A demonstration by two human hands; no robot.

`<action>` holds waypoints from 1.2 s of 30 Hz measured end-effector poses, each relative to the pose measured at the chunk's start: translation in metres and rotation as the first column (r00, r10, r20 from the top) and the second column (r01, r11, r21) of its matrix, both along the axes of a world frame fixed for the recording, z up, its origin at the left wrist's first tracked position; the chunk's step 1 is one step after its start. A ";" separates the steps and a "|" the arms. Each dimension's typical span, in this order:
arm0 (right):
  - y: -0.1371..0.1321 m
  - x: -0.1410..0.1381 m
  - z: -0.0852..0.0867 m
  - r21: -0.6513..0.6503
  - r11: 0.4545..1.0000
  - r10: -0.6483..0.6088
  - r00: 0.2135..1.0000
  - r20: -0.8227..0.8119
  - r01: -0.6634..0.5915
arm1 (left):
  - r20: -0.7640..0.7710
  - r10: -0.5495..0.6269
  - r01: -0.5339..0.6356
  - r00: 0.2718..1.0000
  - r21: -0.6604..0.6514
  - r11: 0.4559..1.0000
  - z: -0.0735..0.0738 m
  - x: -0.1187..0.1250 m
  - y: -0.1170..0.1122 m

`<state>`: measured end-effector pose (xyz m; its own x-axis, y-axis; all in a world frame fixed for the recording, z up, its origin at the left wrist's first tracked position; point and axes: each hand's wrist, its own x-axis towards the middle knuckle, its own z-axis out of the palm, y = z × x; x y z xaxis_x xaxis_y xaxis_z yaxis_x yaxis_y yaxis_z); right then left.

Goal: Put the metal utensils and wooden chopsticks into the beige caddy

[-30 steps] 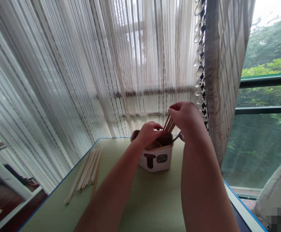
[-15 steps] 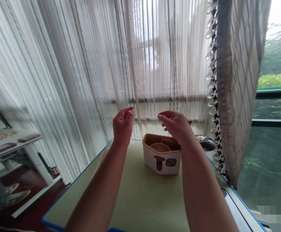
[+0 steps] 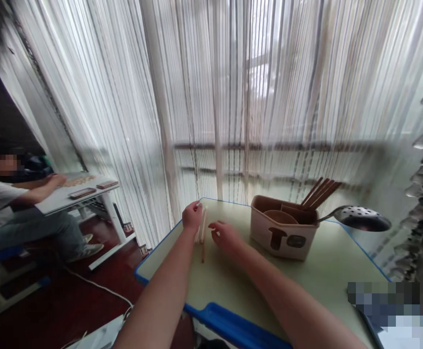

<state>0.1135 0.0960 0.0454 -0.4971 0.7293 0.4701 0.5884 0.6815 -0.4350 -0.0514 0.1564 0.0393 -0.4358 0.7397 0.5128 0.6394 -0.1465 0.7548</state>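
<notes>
My left hand (image 3: 192,216) is closed at the far left part of the table, its fingertips bunched together. A small pale bit shows at its fingertips, too small to name. Right beside it, several thin wooden chopsticks (image 3: 203,232) lie on the tabletop, pointing away from me. On their other side, my right hand (image 3: 225,234) hovers low with loosely curled fingers, thumb and forefinger apart and nothing visible between them. A white and brown utensil holder (image 3: 280,238) stands to the right, with several brown chopsticks (image 3: 320,194) and a slotted spoon (image 3: 360,218) leaning out of it.
The pale table (image 3: 233,295) has a blue edge and a blue tray-like ledge (image 3: 240,325) in front. A blurred-out device lies at the right edge. Striped curtains (image 3: 214,97) hang behind. At left, a person (image 3: 0,203) sits at another table (image 3: 62,196).
My view has turned left and down. Both hands have come down to the tabletop by the chopsticks, from above the table. The holder's chopsticks and slotted spoon now show fully.
</notes>
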 end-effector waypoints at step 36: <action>0.008 0.005 -0.014 0.057 0.958 0.225 0.858 0.462 -0.282 | 0.032 0.024 -0.026 0.999 0.053 0.998 -0.003 0.006 -0.004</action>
